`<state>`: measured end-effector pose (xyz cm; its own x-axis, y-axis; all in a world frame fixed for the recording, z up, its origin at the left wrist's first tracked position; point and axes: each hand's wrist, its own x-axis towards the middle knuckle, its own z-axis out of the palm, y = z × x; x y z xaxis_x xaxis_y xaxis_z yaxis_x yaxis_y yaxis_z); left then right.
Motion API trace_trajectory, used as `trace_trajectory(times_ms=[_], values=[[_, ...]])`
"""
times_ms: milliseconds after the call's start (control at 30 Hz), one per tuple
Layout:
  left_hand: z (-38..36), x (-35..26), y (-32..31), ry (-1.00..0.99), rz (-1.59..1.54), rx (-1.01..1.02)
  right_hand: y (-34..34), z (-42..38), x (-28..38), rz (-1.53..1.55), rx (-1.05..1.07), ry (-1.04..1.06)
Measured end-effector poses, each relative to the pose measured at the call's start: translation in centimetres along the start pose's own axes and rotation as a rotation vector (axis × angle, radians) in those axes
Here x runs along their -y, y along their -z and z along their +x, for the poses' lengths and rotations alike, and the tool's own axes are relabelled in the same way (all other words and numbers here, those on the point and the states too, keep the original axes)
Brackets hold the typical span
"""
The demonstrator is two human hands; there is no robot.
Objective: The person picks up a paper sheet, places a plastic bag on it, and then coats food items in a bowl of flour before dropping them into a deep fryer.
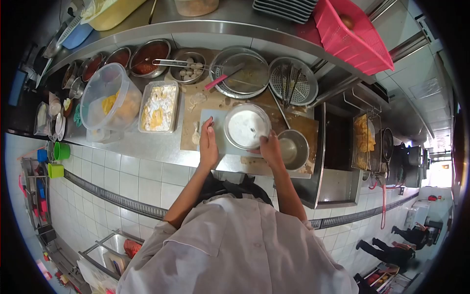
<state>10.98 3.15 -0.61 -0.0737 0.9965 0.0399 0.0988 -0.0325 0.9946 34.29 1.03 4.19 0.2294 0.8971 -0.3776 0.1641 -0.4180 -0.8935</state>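
A round metal bowl point(268, 119) with smooth white contents point(245, 125) is in front of me over the work board. My right hand point(270, 149) is closed at its lower right rim, fingers bent over the edge. A small dark mark shows in the white near these fingers; what it is I cannot make out. To the left of the bowl, my left hand point(209, 147) is raised with fingers stretched out, holding nothing. Beside my right hand stands a steel bowl point(302, 147) with cloudy liquid. A pale, dough-like piece point(196, 134) lies left of my left hand.
Leftward are a tray of floured yellow pieces point(159, 105) and a clear plastic tub point(93, 110). Behind stand a bowl of pale balls point(188, 73), a strainer point(240, 93) and a perforated pan with tongs point(308, 93). A pink basket point(352, 49) sits on the overhead shelf.
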Motion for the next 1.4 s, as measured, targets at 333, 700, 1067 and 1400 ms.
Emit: trace_trajectory(times_ms=[333,700,1067,1400], values=[[0.8,0.0,0.7,-0.026,0.013,0.001,-0.4,2.5,-5.0,-0.475,-0.029,0.465],[0.4,0.1,1.2,0.001,-0.026,-0.016,0.0,2.4,-4.9,-0.234,-0.035,0.103],[1.3,0.1,0.7,0.016,-0.057,0.018,1.3,-1.4,-0.5,0.047,0.039,0.01],[-0.5,-0.8,-1.3,-0.019,-0.074,0.034,0.0,1.1,-1.3,-0.078,0.119,-0.044]])
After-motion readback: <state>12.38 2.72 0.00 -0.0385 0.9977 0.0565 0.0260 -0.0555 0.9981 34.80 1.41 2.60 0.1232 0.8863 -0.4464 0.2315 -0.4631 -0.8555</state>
